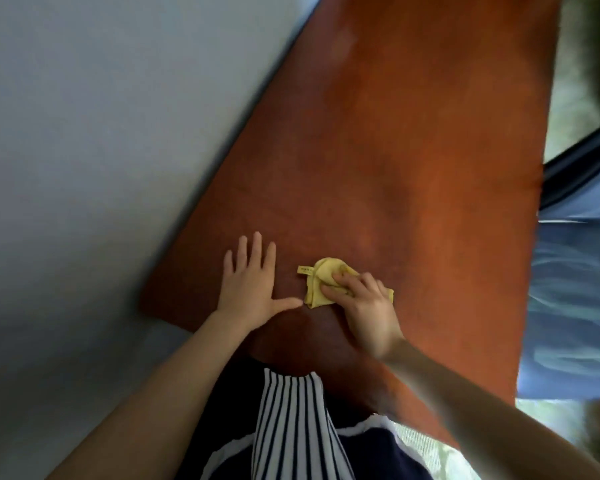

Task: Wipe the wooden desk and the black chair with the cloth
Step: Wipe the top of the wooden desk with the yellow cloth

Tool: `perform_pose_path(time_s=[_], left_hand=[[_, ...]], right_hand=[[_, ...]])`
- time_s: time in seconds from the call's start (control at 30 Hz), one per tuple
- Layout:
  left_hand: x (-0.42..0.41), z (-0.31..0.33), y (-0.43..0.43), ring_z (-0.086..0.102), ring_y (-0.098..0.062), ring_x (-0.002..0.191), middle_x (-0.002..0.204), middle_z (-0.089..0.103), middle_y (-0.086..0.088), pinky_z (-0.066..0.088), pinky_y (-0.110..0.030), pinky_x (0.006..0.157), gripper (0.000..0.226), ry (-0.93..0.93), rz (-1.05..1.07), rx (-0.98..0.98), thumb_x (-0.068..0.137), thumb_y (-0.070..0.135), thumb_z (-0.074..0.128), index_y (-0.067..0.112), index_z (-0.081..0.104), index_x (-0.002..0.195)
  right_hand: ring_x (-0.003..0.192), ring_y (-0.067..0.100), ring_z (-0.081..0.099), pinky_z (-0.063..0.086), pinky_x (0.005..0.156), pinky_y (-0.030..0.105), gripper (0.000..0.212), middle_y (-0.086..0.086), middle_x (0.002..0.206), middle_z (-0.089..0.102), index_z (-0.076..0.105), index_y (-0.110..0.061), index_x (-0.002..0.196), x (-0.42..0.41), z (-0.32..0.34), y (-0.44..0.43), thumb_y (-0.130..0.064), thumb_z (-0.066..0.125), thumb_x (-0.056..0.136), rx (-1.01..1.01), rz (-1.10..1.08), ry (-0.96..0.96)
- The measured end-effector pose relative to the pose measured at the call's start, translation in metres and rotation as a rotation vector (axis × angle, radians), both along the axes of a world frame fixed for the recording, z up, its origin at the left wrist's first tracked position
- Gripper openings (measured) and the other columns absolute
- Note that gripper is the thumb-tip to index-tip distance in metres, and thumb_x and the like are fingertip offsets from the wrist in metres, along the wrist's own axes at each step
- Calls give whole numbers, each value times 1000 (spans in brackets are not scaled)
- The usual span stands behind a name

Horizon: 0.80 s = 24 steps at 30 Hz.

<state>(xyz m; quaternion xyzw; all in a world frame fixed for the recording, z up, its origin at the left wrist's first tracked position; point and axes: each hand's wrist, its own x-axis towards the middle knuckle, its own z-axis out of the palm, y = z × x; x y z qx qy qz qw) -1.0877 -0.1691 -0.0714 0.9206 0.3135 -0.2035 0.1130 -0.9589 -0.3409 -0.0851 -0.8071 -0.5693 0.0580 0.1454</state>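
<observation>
Nearest: left hand [248, 285] flat on the desk [413, 150], fingers spread, empty, likely bracing. Just beside it, right hand [364, 303] pressing the bunched yellow cloth [321, 284], grip closed loosely over it. Beyond: long bare wood, wall edge left, open edge right. Black chair not identifiable.

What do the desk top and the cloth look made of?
Desk: reddish-brown wood or wood veneer with a smooth, low-sheen finish; motion blur hides any grain. Cloth: soft yellow fabric, bunched into folds under the right hand, with a small sewn tag at its edge.
</observation>
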Motion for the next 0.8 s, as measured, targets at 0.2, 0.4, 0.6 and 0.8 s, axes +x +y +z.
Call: perform_pose_path(time_s=[0.2,0.4,0.6,0.8], left_hand=[[23,-15,-34,-30,-46,135,145,-36,-28,-10,-62,109,153,220,-93,-115,50,87,59,4,-28,142],[32,-13,-42,-22,-54,135,144,-30,-37,-8,-62,110,154,272,-136,-43,52,83,64,-5,-28,140],[35,-14,-44,-24,-52,135,143,-32,-35,-8,-60,110,153,310,-144,-42,53,83,62,-3,-31,138],[36,-12,-42,-24,-47,137,146,-33,-30,-9,-62,109,149,335,-138,-5,55,83,62,2,-31,140]], right_hand=[[84,26,67,52,65,31,28,1,106,70,76,-25,98,-21,2,-66,-19,63,73,-22,-11,-67],[79,24,66,56,64,33,52,1,105,71,76,-22,96,18,5,-127,5,77,51,-47,-35,-116],[80,35,64,57,65,43,55,10,105,70,75,-14,101,108,5,-116,12,81,54,-112,-143,-132],[111,32,45,43,89,42,46,5,129,57,61,-28,126,180,3,-43,-2,57,87,-234,-426,-38]])
